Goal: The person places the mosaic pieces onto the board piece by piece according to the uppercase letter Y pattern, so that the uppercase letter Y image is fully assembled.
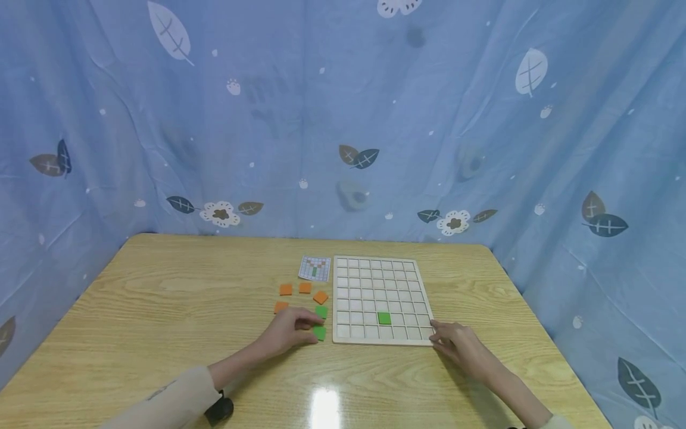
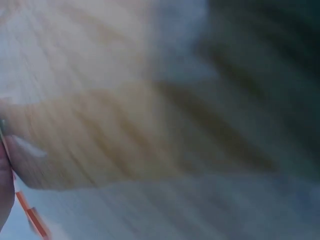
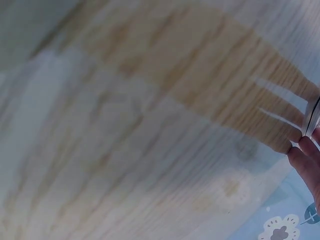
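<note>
My left hand [image 1: 286,330] is at the left of the white grid board [image 1: 334,298]. Its index finger and thumb frame the lower green square tile [image 1: 319,333] and pinch it close to the table. Just above the index fingertip lies another green tile [image 1: 321,311]. One more green tile [image 1: 384,318] sits in a cell near the board's lower middle. On the other side, my right hand [image 1: 461,345] holds the board's lower right corner. The right wrist view shows its fingers [image 3: 305,160] at the board's edge [image 3: 311,117].
Several orange tiles [image 1: 286,289] lie loose left of the board. Beyond them is a small card [image 1: 314,269] with a coloured grid pattern. All this is on a wooden table [image 1: 203,286], and a blue patterned curtain [image 1: 300,119] hangs behind it.
</note>
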`<act>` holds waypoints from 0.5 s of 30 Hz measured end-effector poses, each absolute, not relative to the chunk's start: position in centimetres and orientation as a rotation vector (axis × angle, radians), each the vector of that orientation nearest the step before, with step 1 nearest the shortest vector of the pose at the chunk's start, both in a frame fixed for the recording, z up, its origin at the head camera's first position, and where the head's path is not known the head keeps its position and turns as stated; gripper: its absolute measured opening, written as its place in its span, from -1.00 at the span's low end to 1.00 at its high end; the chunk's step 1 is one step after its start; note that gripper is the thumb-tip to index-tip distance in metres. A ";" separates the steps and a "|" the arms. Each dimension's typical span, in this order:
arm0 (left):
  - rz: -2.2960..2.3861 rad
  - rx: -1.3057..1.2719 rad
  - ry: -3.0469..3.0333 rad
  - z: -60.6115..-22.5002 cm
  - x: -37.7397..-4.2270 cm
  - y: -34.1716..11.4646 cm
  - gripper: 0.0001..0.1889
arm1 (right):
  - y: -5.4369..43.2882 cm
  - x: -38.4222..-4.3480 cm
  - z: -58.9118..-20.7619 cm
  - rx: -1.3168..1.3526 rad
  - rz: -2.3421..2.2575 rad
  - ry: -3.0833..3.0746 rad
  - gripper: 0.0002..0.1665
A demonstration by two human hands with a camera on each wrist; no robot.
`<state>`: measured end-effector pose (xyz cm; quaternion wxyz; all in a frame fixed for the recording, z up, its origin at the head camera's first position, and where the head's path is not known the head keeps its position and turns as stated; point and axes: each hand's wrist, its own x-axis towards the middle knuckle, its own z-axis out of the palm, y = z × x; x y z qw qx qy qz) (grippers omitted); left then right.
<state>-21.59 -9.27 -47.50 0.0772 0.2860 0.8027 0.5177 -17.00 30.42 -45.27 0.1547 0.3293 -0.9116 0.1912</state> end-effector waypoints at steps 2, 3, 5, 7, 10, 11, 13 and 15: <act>1.535 0.869 2.438 -47.5 -21.6 -9.1 -0.70 | 30.4 -17.0 -45.2 0.921 0.570 -2.654 -0.79; 1.530 0.870 2.449 -47.5 -21.6 -9.1 -0.72 | 30.3 -17.0 -45.1 0.910 0.579 -2.671 -0.80; 1.513 0.857 2.470 -47.3 -21.6 -9.0 -0.74 | 30.3 -17.0 -45.1 0.909 0.581 -2.672 -0.80; 1.495 0.832 2.481 -47.2 -21.6 -9.0 -0.75 | 30.3 -16.9 -45.1 0.912 0.577 -2.669 -0.80; 1.475 0.795 2.493 -47.1 -21.7 -9.0 -0.75 | 30.4 -17.0 -45.2 0.921 0.574 -2.661 -0.79; 1.469 0.787 2.498 -47.1 -21.7 -9.0 -0.76 | 30.4 -17.0 -45.1 0.920 0.570 -2.667 -0.80; 1.471 0.785 2.503 -47.0 -21.8 -9.0 -0.76 | 30.4 -17.0 -45.1 0.925 0.572 -2.663 -0.79; 1.478 0.782 2.503 -46.8 -21.9 -8.9 -0.77 | 30.4 -17.0 -45.2 0.935 0.572 -2.645 -0.79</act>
